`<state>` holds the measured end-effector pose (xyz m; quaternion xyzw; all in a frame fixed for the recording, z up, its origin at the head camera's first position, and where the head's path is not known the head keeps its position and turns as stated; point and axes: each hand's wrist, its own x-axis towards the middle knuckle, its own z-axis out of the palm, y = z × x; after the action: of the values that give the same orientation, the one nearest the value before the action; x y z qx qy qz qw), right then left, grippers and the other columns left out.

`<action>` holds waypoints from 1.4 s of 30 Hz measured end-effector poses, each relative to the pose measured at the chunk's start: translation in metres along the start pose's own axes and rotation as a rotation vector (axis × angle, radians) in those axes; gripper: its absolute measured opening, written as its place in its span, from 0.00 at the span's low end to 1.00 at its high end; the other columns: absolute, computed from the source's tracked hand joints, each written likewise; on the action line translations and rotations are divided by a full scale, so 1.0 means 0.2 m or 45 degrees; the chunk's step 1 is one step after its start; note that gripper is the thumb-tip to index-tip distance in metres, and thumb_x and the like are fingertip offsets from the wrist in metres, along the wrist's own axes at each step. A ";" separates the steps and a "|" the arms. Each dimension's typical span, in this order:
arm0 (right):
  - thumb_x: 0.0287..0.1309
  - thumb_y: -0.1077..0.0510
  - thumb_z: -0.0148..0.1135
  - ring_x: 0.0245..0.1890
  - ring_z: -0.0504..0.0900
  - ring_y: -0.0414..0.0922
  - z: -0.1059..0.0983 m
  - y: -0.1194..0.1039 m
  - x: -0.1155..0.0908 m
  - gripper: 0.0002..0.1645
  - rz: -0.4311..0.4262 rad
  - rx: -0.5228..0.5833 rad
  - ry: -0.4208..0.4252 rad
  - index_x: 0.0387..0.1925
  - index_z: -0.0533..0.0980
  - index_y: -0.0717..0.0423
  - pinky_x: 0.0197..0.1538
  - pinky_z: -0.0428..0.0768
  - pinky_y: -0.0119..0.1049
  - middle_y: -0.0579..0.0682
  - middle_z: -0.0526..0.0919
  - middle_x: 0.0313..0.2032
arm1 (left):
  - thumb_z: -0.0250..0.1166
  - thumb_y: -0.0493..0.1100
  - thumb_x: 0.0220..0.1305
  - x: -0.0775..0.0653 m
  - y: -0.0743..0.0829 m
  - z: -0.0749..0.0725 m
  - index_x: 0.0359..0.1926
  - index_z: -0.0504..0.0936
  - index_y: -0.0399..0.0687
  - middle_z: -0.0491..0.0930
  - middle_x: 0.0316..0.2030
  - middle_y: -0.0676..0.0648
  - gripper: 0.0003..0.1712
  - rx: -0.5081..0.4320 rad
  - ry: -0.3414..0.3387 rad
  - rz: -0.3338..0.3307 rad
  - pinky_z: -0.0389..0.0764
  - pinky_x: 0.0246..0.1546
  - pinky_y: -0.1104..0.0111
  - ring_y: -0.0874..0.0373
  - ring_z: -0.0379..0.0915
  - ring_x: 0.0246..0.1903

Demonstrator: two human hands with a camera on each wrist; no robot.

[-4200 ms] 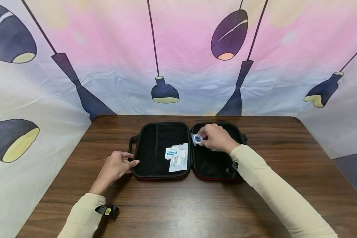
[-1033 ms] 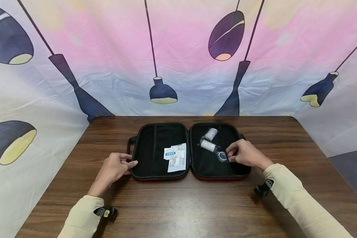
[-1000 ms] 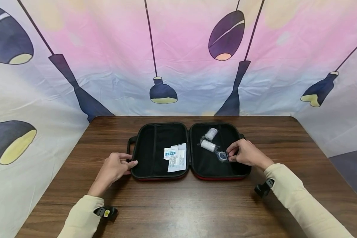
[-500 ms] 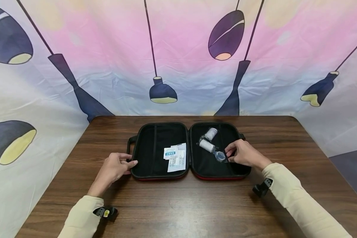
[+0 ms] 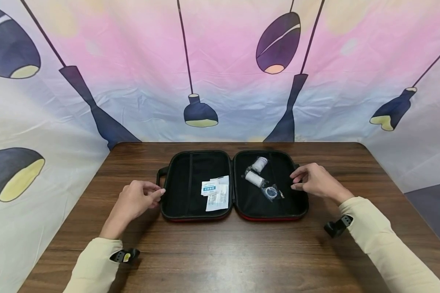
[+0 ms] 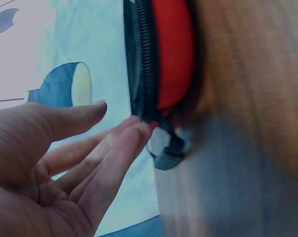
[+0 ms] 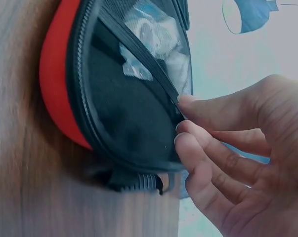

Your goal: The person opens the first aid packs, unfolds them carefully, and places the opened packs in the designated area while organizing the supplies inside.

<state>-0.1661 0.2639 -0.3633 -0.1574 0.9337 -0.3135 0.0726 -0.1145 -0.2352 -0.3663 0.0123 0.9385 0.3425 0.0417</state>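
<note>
A black case with a red outside (image 5: 179,207) lies unzipped and spread flat, its two halves side by side. My left hand (image 5: 133,203) is beside its left edge, near the carry handle (image 5: 159,175); in the left wrist view the thumb stands apart from the fingers. My right hand (image 5: 317,181) hovers over the right edge with bent fingers; in the right wrist view its fingertips overlap a black elastic strap (image 7: 144,59). A round roll in clear wrap (image 5: 271,192) lies in the right half, beside two wrapped white bandage rolls (image 5: 254,179).
White paper packets, one with a blue label (image 5: 210,188), lie in the left half near the hinge. The case rests on a brown wooden table (image 5: 220,252). Behind it hangs a cloth printed with lamps (image 5: 132,106).
My right hand has set the clear-wrapped round roll by the bandage rolls, let go and drawn back right. My left hand has come slightly up and left from the case's edge.
</note>
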 end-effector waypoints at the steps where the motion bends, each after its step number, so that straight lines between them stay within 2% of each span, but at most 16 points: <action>1: 0.57 0.62 0.73 0.30 0.84 0.44 -0.01 0.01 0.00 0.16 0.006 -0.006 0.008 0.45 0.84 0.67 0.37 0.79 0.36 0.47 0.86 0.32 | 0.65 0.47 0.72 0.01 0.01 -0.01 0.48 0.86 0.34 0.87 0.31 0.46 0.18 -0.013 -0.009 0.018 0.85 0.30 0.62 0.54 0.86 0.29; 6: 0.57 0.61 0.74 0.33 0.85 0.45 -0.04 0.04 -0.02 0.15 0.016 -0.027 0.038 0.44 0.84 0.66 0.36 0.80 0.37 0.48 0.86 0.32 | 0.64 0.43 0.73 0.07 0.05 -0.01 0.50 0.85 0.33 0.87 0.33 0.42 0.16 -0.101 -0.114 0.101 0.87 0.33 0.63 0.53 0.86 0.31; 13: 0.55 0.58 0.76 0.32 0.84 0.44 -0.04 0.09 -0.03 0.18 0.051 -0.053 0.080 0.42 0.84 0.68 0.35 0.80 0.38 0.50 0.86 0.32 | 0.68 0.38 0.69 0.18 0.15 0.01 0.58 0.80 0.29 0.87 0.33 0.39 0.21 -0.159 -0.304 0.187 0.88 0.33 0.62 0.47 0.86 0.31; 17: 0.55 0.58 0.76 0.30 0.83 0.43 -0.03 0.12 -0.04 0.20 0.107 -0.022 0.074 0.43 0.83 0.70 0.33 0.82 0.37 0.52 0.85 0.31 | 0.68 0.35 0.67 0.23 0.22 0.06 0.57 0.81 0.29 0.87 0.35 0.38 0.20 -0.167 -0.368 0.169 0.88 0.36 0.59 0.46 0.86 0.33; 21: 0.55 0.59 0.76 0.28 0.84 0.44 0.00 0.15 -0.06 0.22 0.182 0.064 0.038 0.45 0.81 0.73 0.31 0.84 0.36 0.53 0.84 0.31 | 0.69 0.35 0.66 0.29 0.27 0.12 0.55 0.83 0.31 0.87 0.39 0.40 0.18 -0.178 -0.411 0.081 0.87 0.40 0.59 0.48 0.86 0.36; 24: 0.56 0.60 0.76 0.28 0.86 0.46 0.02 0.17 -0.07 0.24 0.204 0.133 0.025 0.46 0.79 0.75 0.32 0.86 0.37 0.55 0.84 0.32 | 0.70 0.34 0.65 0.33 0.28 0.17 0.53 0.84 0.32 0.86 0.41 0.41 0.16 -0.201 -0.415 0.014 0.87 0.41 0.59 0.50 0.86 0.38; 29: 0.57 0.61 0.75 0.27 0.87 0.47 0.05 0.18 -0.08 0.24 0.206 0.198 0.031 0.47 0.78 0.77 0.32 0.87 0.39 0.56 0.84 0.32 | 0.69 0.32 0.64 0.38 0.30 0.23 0.49 0.85 0.32 0.86 0.41 0.41 0.13 -0.201 -0.399 -0.045 0.87 0.41 0.61 0.51 0.86 0.36; 37: 0.57 0.60 0.74 0.26 0.87 0.47 0.08 0.19 -0.09 0.28 0.204 0.227 0.077 0.50 0.77 0.79 0.31 0.86 0.38 0.57 0.85 0.33 | 0.68 0.33 0.65 0.43 0.32 0.29 0.47 0.87 0.37 0.87 0.42 0.43 0.10 -0.056 -0.332 -0.106 0.86 0.41 0.60 0.55 0.85 0.37; 42: 0.59 0.59 0.73 0.25 0.87 0.47 0.09 0.19 -0.09 0.28 0.216 0.229 0.095 0.50 0.77 0.79 0.32 0.86 0.37 0.56 0.86 0.32 | 0.72 0.36 0.62 0.44 0.33 0.32 0.45 0.88 0.38 0.87 0.40 0.44 0.11 -0.009 -0.282 -0.104 0.86 0.40 0.60 0.56 0.85 0.35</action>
<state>-0.1544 0.2878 -0.3998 -0.0587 0.9138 -0.3943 0.0777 -0.1974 -0.1401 -0.3788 0.0115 0.9266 0.3405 0.1590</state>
